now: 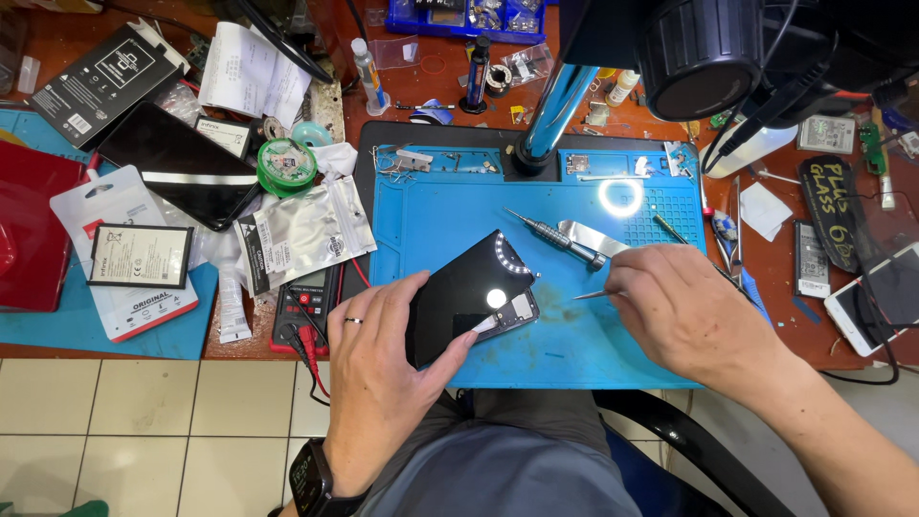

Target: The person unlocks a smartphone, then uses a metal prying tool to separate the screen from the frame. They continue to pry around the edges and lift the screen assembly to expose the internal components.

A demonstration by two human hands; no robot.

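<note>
Phone (469, 292) under left hand (383, 369), seemingly pinned

A single head-worn view looks steeply down from above the seated person, close over the counter (287, 349). It faces forward across the blue mat (574, 354), which sits mid-frame. Beyond the mat lie the counter's far clutter and a microscope arm (550, 110); nearer than the mat, the tiled floor (144, 421) and the person's lap.
</note>
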